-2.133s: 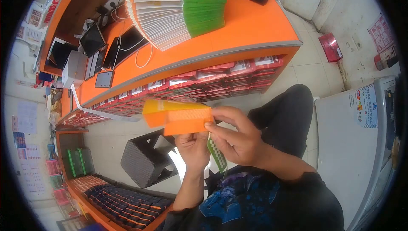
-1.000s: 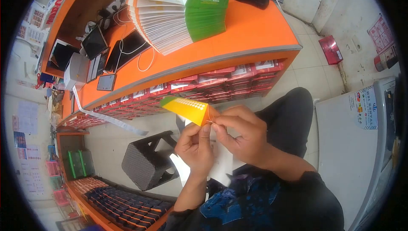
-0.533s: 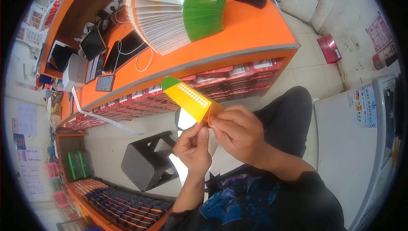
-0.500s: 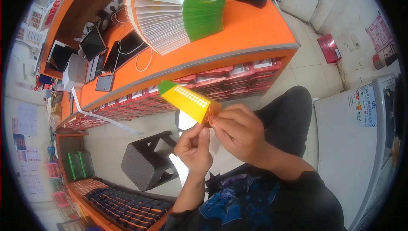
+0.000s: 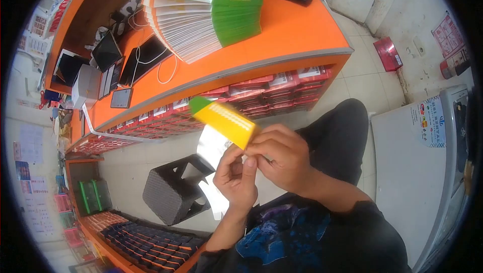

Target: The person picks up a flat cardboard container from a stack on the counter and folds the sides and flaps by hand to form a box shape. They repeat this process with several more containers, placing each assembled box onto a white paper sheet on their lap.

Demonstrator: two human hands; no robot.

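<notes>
**Two hands pinch a yellow card sleeve in front of an orange shop counter**

The view looks down from head height on a seated person's own hands, held up close in front of the chest. The left hand (image 5: 235, 176) rises from the bottom of the frame on an upright forearm, with its palm turned toward the right hand. Its fingers are curled in tight and the thumb points upward. The right hand (image 5: 283, 156) comes in from the right on a forearm slanting up from a dark patterned shirt (image 5: 302, 238), and its knuckles face the camera. Its fingers are bunched together, with the tips meeting the left thumb.

Both hands are clamped on the near end of a yellow card sleeve (image 5: 225, 118). The sleeve slants up and to the left away from the hands, showing a row of small white dots and a green tip at its far end. It is held in the air, in front of the counter's lower shelf and touching nothing else. A white paper strip (image 5: 210, 145) hangs just behind the sleeve and passes down behind the left hand. Whether the left fingers grip it cannot be told.

Beyond the hands stands the orange counter (image 5: 302, 31). On it are a fanned stack of booklets (image 5: 183, 24) with green edges, and tablets (image 5: 108, 52) with white cables. Rows of red boxes (image 5: 271, 92) fill the shelf beneath. A black stool (image 5: 171, 190) sits on the tiled floor, to the left of the hands.
</notes>
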